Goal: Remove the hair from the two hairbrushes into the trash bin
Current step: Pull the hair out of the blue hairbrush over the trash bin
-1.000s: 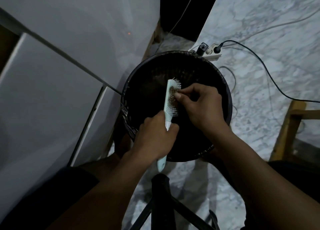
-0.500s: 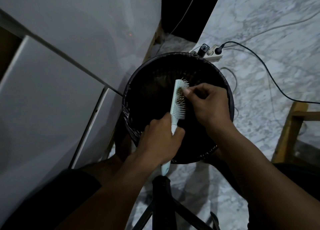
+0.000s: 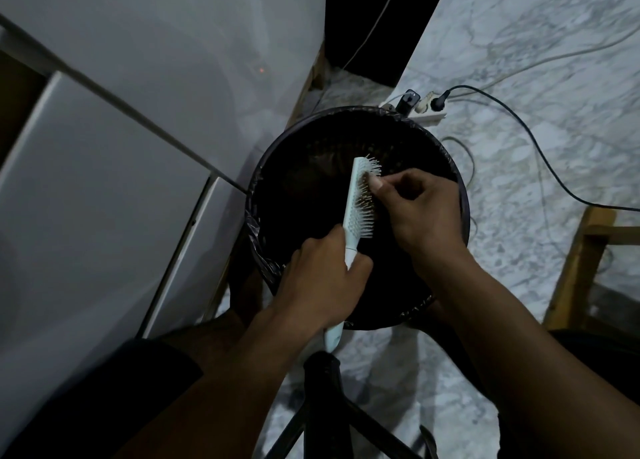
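Hairbrush: light, stiff plastic, over trash bin center. Left hand clamped on handle at 6 o'clock; right hand fingertips pinched among bristles near 12. Hair likely soft, tangled; pull from the roots.

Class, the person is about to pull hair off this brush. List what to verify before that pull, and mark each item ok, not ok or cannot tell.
1. Hairbrush held over the trash bin opening: ok.
2. Left hand wrapped firmly around the handle: ok.
3. Right hand fingertips at the bristles near the head's far end: ok.
4. Hair actually pinched between the fingertips: cannot tell.
5. Bin lined with a bag: ok.
6. Second hairbrush within reach: cannot tell, none in view.
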Demonstrator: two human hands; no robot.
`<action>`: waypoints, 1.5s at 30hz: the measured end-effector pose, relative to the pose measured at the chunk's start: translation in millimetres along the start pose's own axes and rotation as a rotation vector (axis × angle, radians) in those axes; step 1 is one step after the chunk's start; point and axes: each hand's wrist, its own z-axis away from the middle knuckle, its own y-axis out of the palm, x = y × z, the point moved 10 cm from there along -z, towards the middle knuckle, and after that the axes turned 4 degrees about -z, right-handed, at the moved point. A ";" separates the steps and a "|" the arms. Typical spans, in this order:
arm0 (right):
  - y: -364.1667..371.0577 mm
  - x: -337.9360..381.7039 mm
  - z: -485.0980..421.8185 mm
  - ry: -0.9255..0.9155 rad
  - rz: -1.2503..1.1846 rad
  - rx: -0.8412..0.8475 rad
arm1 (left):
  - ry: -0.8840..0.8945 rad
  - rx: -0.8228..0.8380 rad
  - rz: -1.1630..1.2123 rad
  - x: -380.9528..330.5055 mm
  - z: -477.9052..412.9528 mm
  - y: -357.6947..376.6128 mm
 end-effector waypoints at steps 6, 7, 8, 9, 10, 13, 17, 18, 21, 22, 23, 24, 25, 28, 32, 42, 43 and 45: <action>16.1 -26.0 4.9 0.311 -0.472 0.064 | -0.018 -0.015 0.051 2.3 -1.1 -3.8; 18.5 -22.0 4.6 0.260 -0.424 0.094 | -0.025 -0.009 0.060 3.5 -1.1 -3.1; 18.4 -17.5 3.2 0.175 -0.308 0.108 | -0.029 -0.003 0.063 4.3 -1.0 -1.9; 17.7 -10.1 3.8 0.084 -0.180 0.107 | -0.030 0.003 0.063 4.4 -0.5 -0.8; 15.4 -4.3 4.6 0.021 -0.078 0.083 | -0.027 0.008 0.059 4.0 0.1 0.7; 3.0 -4.1 1.9 0.020 -0.049 -0.008 | 0.000 0.017 0.038 -0.7 1.3 2.4; 6.8 -28.4 5.4 0.334 -0.426 -0.017 | 0.003 -0.016 0.064 -2.2 -1.3 -3.3; 12.3 -32.2 7.1 0.400 -0.520 0.003 | -0.005 -0.021 0.083 -0.9 -2.4 -3.5; 21.1 -24.0 5.2 0.297 -0.463 0.105 | -0.039 -0.011 0.106 4.8 -2.6 -1.6; 20.4 -16.6 3.6 0.193 -0.337 0.121 | -0.042 -0.005 0.105 5.7 -2.2 -0.8; 18.8 -9.3 3.6 0.098 -0.211 0.114 | -0.040 0.000 0.109 5.9 -1.9 0.0; 16.0 -3.4 4.1 0.037 -0.123 0.089 | -0.036 0.004 0.111 5.2 -1.3 0.6; 12.1 -2.1 3.8 0.022 -0.088 0.055 | -0.029 0.006 0.106 3.7 -0.9 0.8; 1.3 -13.9 -0.9 0.144 -0.244 -0.027 | -0.002 -0.006 0.089 -1.5 -0.8 -0.6; 13.3 -31.8 2.9 0.389 -0.591 0.009 | -0.028 -0.020 0.143 0.2 -2.2 -3.6; 5.5 -16.5 -3.6 0.118 -0.128 0.026 | -0.058 -0.013 0.110 3.8 -2.6 -1.2; 3.0 -20.4 -3.4 0.175 -0.222 0.007 | -0.052 -0.014 0.114 2.5 -2.8 -1.9; 3.8 -27.0 0.9 0.299 -0.434 -0.021 | -0.050 -0.022 0.125 2.0 -4.3 -4.0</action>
